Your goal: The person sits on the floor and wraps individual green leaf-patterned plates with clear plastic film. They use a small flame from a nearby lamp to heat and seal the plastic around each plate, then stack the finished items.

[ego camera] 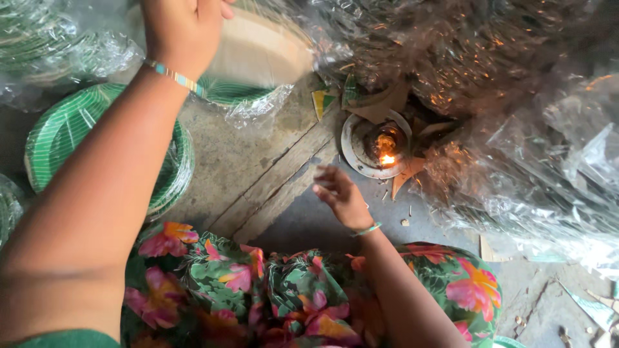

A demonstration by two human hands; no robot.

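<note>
The left hand [184, 29] grips a plastic-wrapped stack of paper plates [258, 58] at its rim; it looks light, slippery, crinkly. The right hand [340, 193] hovers empty, fingers loosely spread.

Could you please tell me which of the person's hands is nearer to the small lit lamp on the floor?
The right hand, hovering open just beside the lamp. The left hand is farther off, on a wrapped stack of plates.

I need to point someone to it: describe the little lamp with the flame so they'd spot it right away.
On the grey floor, look just beyond the right hand, below the heap of clear plastic wrap. The lamp is a round metal dish, the only thing with a small orange flame.
</note>
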